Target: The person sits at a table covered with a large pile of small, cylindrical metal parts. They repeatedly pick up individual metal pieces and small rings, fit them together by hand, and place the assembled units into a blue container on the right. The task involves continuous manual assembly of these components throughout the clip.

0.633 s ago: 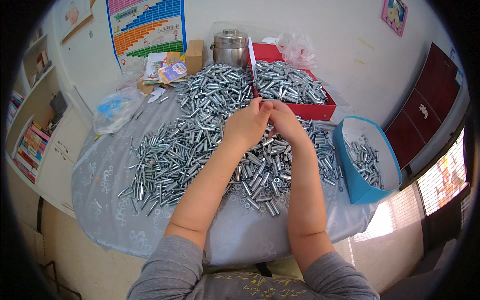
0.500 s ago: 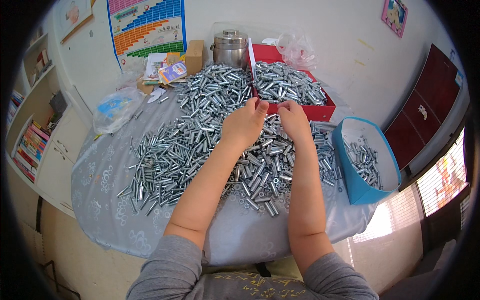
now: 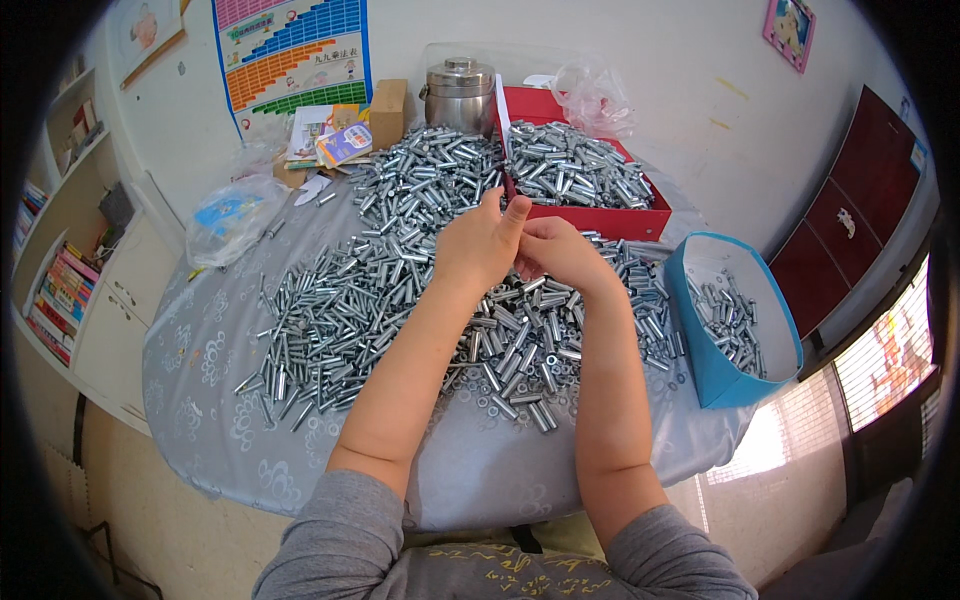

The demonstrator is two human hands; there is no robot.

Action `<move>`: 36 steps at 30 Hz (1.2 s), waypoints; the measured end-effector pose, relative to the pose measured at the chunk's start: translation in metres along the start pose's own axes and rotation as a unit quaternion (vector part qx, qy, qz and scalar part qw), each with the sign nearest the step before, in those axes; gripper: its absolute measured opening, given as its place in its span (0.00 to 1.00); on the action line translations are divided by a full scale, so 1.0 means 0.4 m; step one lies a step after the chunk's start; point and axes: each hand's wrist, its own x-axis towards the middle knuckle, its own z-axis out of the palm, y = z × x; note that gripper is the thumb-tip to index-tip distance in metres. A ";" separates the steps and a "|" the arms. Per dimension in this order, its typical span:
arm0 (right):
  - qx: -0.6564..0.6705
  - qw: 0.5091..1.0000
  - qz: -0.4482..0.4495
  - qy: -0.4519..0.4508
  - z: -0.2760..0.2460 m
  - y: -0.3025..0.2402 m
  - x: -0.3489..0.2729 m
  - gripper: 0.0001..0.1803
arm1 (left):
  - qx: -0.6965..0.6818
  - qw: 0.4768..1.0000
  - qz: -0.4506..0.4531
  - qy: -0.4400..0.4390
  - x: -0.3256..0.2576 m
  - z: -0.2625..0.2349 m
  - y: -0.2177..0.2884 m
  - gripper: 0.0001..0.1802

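Observation:
Above a wide heap of silver metal sleeves (image 3: 515, 345) and thin screw-like rods (image 3: 320, 335), my two hands meet. My left hand (image 3: 478, 243) is curled with its thumb raised, and whatever lies in its fingers is hidden behind the hand. My right hand (image 3: 568, 255) is bent inward with closed fingers against the left one; what it pinches, if anything, cannot be seen. Small nuts and washers (image 3: 553, 360) lie scattered along the near side of the heap.
Behind my hands a red box (image 3: 640, 226) is full of metal pieces, beside another pile (image 3: 425, 180). At right stands a blue fabric bin (image 3: 715, 345), partly filled. A steel pot (image 3: 460, 100), a cardboard box (image 3: 389, 115) and a plastic bag (image 3: 235, 218) sit farther back.
My right hand has come left and nearer to me, turning inward until it meets my left hand. The left hand has shifted slightly left.

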 end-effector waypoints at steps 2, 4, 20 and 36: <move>-0.031 0.999 -0.005 0.029 0.001 -0.006 -0.003 0.16 | 0.028 0.999 -0.009 -0.019 0.002 0.005 -0.004 0.51; -0.067 0.997 -0.003 0.045 0.002 -0.004 -0.003 0.16 | 0.064 0.997 -0.014 -0.046 0.008 0.023 -0.018 0.51; -0.312 0.943 0.046 0.103 -0.067 0.056 0.003 0.19 | 0.063 0.997 -0.021 0.030 0.018 0.009 -0.034 0.47; -0.125 0.991 -0.054 -0.014 -0.006 -0.019 -0.023 0.11 | 0.066 0.994 0.064 0.054 0.006 0.031 -0.021 0.42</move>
